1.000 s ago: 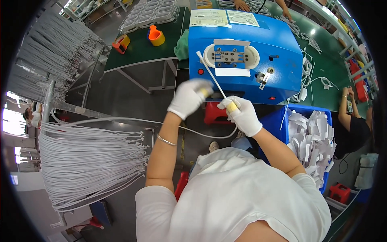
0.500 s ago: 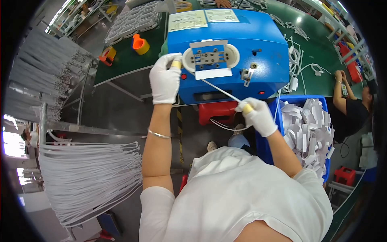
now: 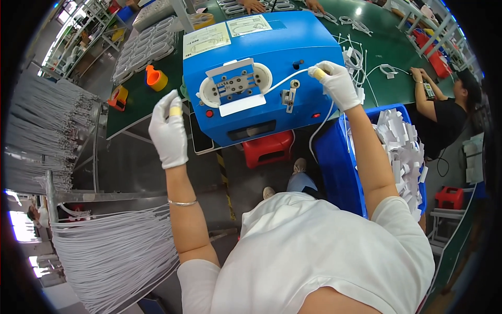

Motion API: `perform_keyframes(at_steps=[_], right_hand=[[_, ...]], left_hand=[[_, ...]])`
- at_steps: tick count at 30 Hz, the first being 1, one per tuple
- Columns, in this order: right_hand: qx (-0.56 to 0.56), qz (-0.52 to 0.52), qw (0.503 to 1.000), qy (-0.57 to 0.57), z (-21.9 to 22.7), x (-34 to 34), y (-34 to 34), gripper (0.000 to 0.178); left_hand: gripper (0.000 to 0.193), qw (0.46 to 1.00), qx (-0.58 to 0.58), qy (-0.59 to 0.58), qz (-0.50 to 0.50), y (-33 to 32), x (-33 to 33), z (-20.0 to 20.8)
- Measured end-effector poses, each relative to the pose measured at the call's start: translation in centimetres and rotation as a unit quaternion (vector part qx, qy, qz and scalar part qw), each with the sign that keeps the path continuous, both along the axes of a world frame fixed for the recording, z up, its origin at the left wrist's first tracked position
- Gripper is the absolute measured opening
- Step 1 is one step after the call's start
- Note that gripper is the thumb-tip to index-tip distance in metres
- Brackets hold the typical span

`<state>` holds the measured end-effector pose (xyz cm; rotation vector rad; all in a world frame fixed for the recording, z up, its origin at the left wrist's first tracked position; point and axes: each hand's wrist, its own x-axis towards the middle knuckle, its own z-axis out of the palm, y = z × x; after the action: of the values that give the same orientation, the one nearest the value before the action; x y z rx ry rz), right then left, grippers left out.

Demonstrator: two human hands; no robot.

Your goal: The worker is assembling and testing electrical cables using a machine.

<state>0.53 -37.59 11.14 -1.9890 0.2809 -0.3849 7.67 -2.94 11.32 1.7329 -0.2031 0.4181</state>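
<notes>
On the front of a blue winding machine (image 3: 308, 42) sits an oval white winding head (image 3: 210, 95) with a metal bracket and two white flaps. A white cable (image 3: 286, 79) runs from the head's right end up to my right hand (image 3: 337, 86), whose gloved fingers pinch it. Its loose length hangs from that hand past the machine's lower right. My left hand (image 3: 168, 133), also in a white glove with yellow tape round a finger, is raised left of the machine. Its fingers are apart, with nothing seen in them, and it touches nothing.
A blue bin (image 3: 334, 172) of white paper pieces stands at my right. Bundled white cables (image 3: 115, 251) hang on a rack at lower left. Tape rolls (image 3: 156, 78) and coil trays (image 3: 149, 44) lie on the green table. A red stool (image 3: 267, 149) is beneath; a co-worker (image 3: 444, 104) sits right.
My left hand has come off the winding head and moved left and down. My right hand has risen with the cable from below the machine to its upper right side. The view has shifted.
</notes>
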Motion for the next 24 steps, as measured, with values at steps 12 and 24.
perform_keyframes(at_steps=[12,24], right_hand=[[0.090,0.026,0.995,0.031,0.3,-3.3,-0.7,0.020],[-0.161,0.090,0.982,-0.048,1.7,-2.3,0.7,0.016]], left_hand=[[0.026,0.996,0.083,-0.010,0.013,2.0,-0.2,-0.5],[0.020,0.995,0.074,-0.065,-0.032,-0.3,1.1,3.4]])
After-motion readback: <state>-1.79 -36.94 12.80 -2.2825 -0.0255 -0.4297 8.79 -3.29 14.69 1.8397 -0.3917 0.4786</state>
